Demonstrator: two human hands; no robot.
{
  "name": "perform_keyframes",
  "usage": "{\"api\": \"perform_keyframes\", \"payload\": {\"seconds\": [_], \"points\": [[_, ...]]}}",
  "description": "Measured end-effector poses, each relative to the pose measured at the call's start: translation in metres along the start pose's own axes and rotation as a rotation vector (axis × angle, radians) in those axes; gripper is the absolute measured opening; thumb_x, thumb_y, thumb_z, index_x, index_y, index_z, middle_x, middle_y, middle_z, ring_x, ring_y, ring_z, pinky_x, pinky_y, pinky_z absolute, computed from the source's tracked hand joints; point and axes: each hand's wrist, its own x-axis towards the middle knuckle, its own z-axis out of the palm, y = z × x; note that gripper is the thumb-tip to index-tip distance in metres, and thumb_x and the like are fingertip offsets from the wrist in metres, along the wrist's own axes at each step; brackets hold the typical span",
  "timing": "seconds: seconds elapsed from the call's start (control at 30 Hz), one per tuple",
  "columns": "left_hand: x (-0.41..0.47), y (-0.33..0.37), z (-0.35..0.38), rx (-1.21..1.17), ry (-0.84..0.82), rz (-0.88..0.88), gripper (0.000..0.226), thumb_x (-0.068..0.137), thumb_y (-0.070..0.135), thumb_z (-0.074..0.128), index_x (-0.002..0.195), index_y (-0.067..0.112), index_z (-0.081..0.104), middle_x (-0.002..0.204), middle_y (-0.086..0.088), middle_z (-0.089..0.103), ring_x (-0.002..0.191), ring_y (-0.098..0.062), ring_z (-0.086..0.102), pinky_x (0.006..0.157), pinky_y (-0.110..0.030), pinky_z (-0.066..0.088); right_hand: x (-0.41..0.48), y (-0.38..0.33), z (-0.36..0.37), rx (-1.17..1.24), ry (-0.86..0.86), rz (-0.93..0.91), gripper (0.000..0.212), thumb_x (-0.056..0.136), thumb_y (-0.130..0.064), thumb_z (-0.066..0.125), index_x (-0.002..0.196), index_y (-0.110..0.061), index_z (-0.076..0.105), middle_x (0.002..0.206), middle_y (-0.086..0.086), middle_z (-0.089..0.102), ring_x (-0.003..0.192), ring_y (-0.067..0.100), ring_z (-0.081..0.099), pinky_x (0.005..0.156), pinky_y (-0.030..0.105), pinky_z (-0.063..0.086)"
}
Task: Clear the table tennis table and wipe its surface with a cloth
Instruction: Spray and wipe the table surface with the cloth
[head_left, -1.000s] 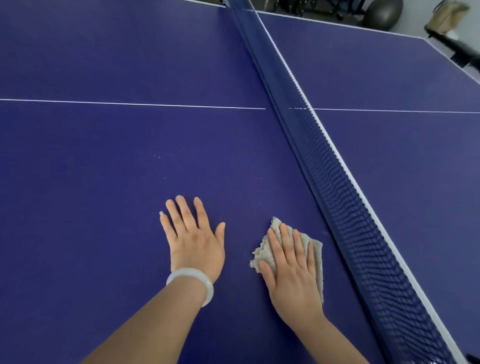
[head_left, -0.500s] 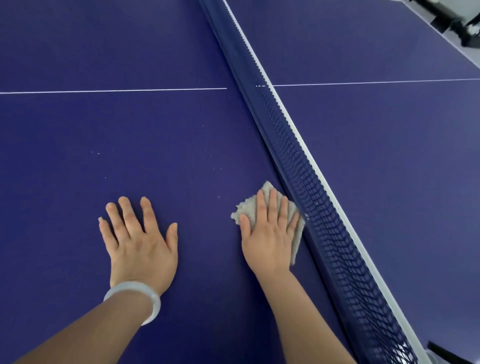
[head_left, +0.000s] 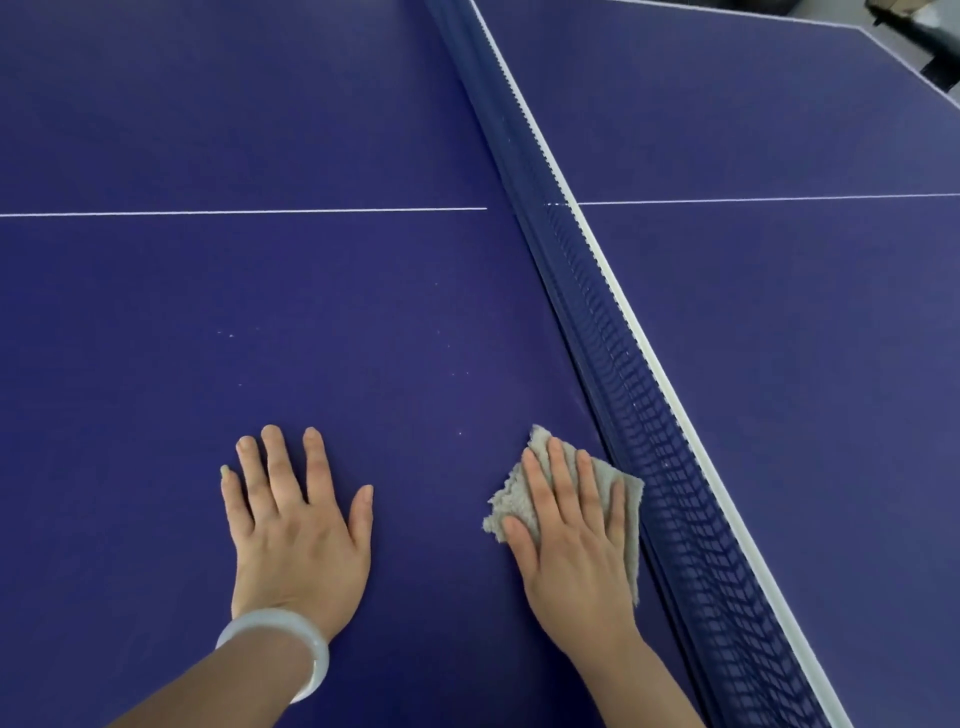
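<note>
We find the right hand (head_left: 576, 540), fingers flat, pressing the cloth (head_left: 621, 486) beside the net (head_left: 649, 441); left hand (head_left: 296, 525) splayed on the table (head_left: 260, 312). We advise even, overlapping strokes.

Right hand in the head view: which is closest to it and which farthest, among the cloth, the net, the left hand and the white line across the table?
1. Cloth, pressed directly under the right hand.
2. Net, just to its right.
3. Left hand, off to its left, flat on the table.
4. White line, far ahead.
</note>
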Motion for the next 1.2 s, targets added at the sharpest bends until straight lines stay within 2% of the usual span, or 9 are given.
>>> {"api": "perform_keyframes", "payload": {"seconds": [0.2,0.37,0.5,0.63,0.77,0.87,1.0,1.1,1.2], "points": [[0.002,0.000,0.000,-0.003,0.000,0.001,0.075,0.096,0.050,0.022,0.148,-0.002,0.034,0.152,-0.034,0.027,0.144,-0.050,0.020,0.117,-0.061,0.017,0.078,-0.002,-0.006,-0.015,-0.079,-0.092,0.067,0.096,-0.062,0.005,0.157,-0.034,0.001,0.165,-0.011,-0.007,0.149,0.012,-0.019,0.120,0.047,-0.014],[0.002,0.001,-0.002,-0.011,0.004,-0.007,0.075,0.095,0.051,0.023,0.147,-0.002,0.037,0.152,-0.033,0.029,0.144,-0.048,0.021,0.117,-0.061,0.018,0.125,-0.011,-0.015,-0.014,-0.124,-0.123,0.077,0.085,-0.067,-0.009,0.155,-0.037,-0.008,0.161,-0.014,-0.019,0.144,0.010,-0.029,0.116,0.044,-0.025],[0.003,0.003,-0.004,-0.012,-0.004,-0.013,0.075,0.094,0.051,0.024,0.147,-0.001,0.037,0.152,-0.031,0.031,0.144,-0.047,0.024,0.116,-0.062,0.021,0.162,-0.013,-0.017,-0.024,-0.146,-0.142,0.079,0.084,-0.070,-0.007,0.156,-0.037,-0.007,0.163,-0.013,-0.017,0.149,0.014,-0.022,0.119,0.047,-0.019],[0.003,0.001,-0.005,-0.009,-0.005,-0.010,0.075,0.094,0.051,0.025,0.147,-0.001,0.036,0.153,-0.031,0.030,0.144,-0.047,0.023,0.115,-0.062,0.022,0.196,-0.012,-0.019,0.002,-0.188,-0.177,0.066,0.099,-0.062,0.019,0.156,-0.039,-0.004,0.162,-0.016,-0.017,0.149,0.013,-0.020,0.118,0.044,-0.019],[0.004,0.000,-0.005,-0.008,0.001,-0.007,0.075,0.094,0.050,0.027,0.146,-0.001,0.037,0.153,-0.031,0.030,0.144,-0.047,0.024,0.114,-0.063,0.023,0.226,-0.005,-0.019,0.068,-0.214,-0.272,0.063,0.102,-0.053,0.030,0.156,-0.038,0.001,0.162,-0.017,-0.012,0.149,0.008,-0.019,0.118,0.035,-0.019],[0.005,-0.001,-0.004,-0.006,0.010,-0.007,0.074,0.093,0.050,0.028,0.146,-0.001,0.039,0.153,-0.031,0.030,0.143,-0.048,0.025,0.114,-0.063,0.024,0.247,0.000,-0.018,0.071,-0.214,-0.349,0.061,0.104,-0.049,0.031,0.156,-0.036,0.004,0.163,-0.016,-0.009,0.149,0.007,-0.017,0.117,0.030,-0.020],[0.006,0.000,-0.003,0.003,0.030,-0.012,0.074,0.093,0.051,0.029,0.145,-0.001,0.041,0.153,-0.031,0.031,0.142,-0.048,0.027,0.112,-0.063,0.027,0.267,-0.011,-0.016,0.005,-0.182,-0.397,0.058,0.107,-0.042,0.023,0.157,-0.029,-0.002,0.163,-0.013,-0.012,0.150,0.009,-0.017,0.121,0.032,-0.014],[0.007,0.001,-0.002,0.012,0.036,-0.026,0.074,0.098,0.054,0.021,0.143,0.000,0.045,0.151,-0.031,0.033,0.141,-0.049,0.031,0.112,-0.063,0.027,0.278,-0.022,-0.015,-0.031,-0.110,-0.433,0.057,0.107,-0.038,0.018,0.157,-0.020,-0.004,0.163,-0.011,-0.016,0.150,0.009,-0.016,0.121,0.032,-0.012],[0.006,0.000,0.001,0.038,0.047,-0.034,0.077,0.099,0.056,0.015,0.141,0.000,0.047,0.149,-0.031,0.037,0.138,-0.049,0.034,0.111,-0.063,0.029,0.302,-0.032,-0.017,-0.081,-0.089,-0.404,0.058,0.107,-0.040,0.015,0.157,-0.019,-0.005,0.164,-0.008,-0.017,0.150,0.013,-0.016,0.123,0.039,-0.010]]}}
